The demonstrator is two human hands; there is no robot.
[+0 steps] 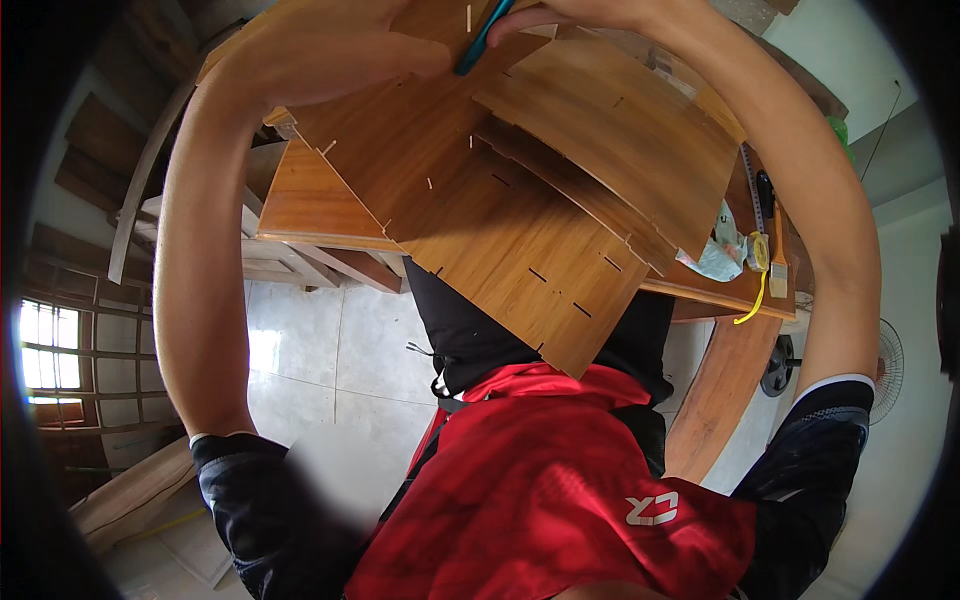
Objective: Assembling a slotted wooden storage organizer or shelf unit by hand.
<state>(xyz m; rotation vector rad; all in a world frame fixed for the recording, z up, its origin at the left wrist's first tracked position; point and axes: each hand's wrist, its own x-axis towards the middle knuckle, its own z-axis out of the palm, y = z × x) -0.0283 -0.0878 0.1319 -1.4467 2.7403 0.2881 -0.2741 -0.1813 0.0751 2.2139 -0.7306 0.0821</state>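
My left hand [340, 55] lies on top of a large brown wooden panel [470, 230] with small slots cut in it, near the panel's far edge; whether its fingers curl around the edge is hidden. My right hand [570, 15] is at the top of the view, closed on a slim teal tool [484, 40] whose tip touches the same panel next to my left thumb. Several similar slotted panels [620, 120] lie stacked and fanned out on the right part of the pile. My red shirt fills the lower middle.
On the workbench [720, 295] to the right lie a crumpled pale bag [718, 255], a yellow tape measure [757, 252], a paintbrush [778, 265] and a metal ruler [752, 190]. A fan [886, 370] stands at right, a window [50, 345] at left, tiled floor [330, 350] below.
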